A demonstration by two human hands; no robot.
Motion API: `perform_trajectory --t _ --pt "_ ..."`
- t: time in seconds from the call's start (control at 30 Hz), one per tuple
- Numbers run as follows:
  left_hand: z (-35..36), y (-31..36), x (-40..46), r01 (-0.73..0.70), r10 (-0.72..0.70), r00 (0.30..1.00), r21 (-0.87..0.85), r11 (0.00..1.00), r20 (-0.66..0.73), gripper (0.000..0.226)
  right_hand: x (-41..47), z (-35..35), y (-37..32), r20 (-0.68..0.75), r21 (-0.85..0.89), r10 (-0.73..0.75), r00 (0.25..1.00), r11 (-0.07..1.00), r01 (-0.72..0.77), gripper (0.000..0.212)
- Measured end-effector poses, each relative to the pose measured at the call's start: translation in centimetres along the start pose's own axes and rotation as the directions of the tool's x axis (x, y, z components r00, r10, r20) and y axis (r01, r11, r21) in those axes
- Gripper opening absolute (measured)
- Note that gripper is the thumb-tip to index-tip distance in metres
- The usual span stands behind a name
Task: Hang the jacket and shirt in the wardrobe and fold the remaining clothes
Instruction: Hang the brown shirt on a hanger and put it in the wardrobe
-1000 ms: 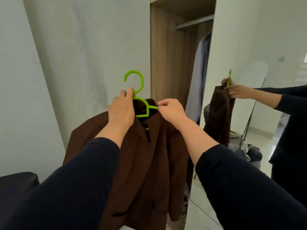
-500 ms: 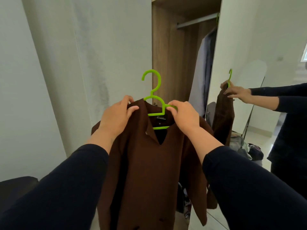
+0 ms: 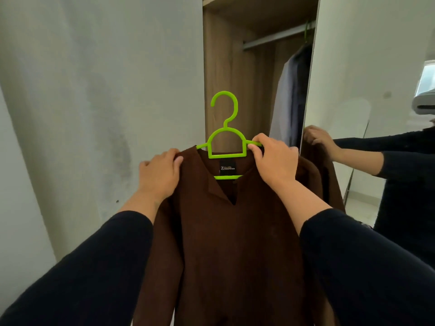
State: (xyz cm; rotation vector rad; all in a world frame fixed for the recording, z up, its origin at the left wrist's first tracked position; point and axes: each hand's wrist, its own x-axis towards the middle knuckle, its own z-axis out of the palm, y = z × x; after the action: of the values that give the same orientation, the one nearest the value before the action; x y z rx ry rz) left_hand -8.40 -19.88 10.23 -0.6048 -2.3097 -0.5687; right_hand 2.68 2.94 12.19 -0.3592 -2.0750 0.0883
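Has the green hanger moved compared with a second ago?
Yes. The green hanger has moved right, judged against the wardrobe's wooden side panel: its hook was over the white wall left of the panel, and now it sits in front of the panel.

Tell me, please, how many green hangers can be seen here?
2: one green hanger carries the brown jacket held up in both hands; a second hanger hook sits on the wardrobe rail at upper right. Others may be hidden behind the mirrored door.

The jacket (image 3: 235, 231) hangs on a hanger (image 3: 225, 140) before the wardrobe (image 3: 226, 67), a mirror (image 3: 372, 90) to its right.
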Motion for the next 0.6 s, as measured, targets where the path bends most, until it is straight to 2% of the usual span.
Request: perform_trajectory --t 0.07,0.2,0.33,0.47,0.6 --pt "1.7 1.8 2.0 -0.020 0.021 1.000 -0.044 0.999 0.020 0.038 1.8 1.1 0.1 -0.003 -0.022 -0.033 0.999 0.999 0.033 0.025" --pt "4.8 3.9 6.2 0.044 -0.048 0.997 -0.065 0.997 -0.056 0.031 4.6 2.7 0.9 0.027 -0.059 -0.071 0.997 0.996 0.072 0.028" --pt "7.8 4.3 10.9 0.060 -0.069 0.996 -0.144 0.988 -0.060 0.025 7.2 4.2 1.7 0.132 -0.071 -0.018 0.991 0.997 0.028 0.035" --pt "11.2 3.1 17.1 0.036 -0.044 0.999 -0.269 0.962 -0.023 0.025 9.5 5.8 2.9 0.209 -0.134 -0.029 0.977 0.989 0.058 0.041" --pt "14.1 4.0 23.2 -0.030 0.050 0.998 -0.390 0.920 0.039 0.026 12.2 8.2 4.7 0.244 -0.078 0.100 0.965 0.993 -0.084 0.033"
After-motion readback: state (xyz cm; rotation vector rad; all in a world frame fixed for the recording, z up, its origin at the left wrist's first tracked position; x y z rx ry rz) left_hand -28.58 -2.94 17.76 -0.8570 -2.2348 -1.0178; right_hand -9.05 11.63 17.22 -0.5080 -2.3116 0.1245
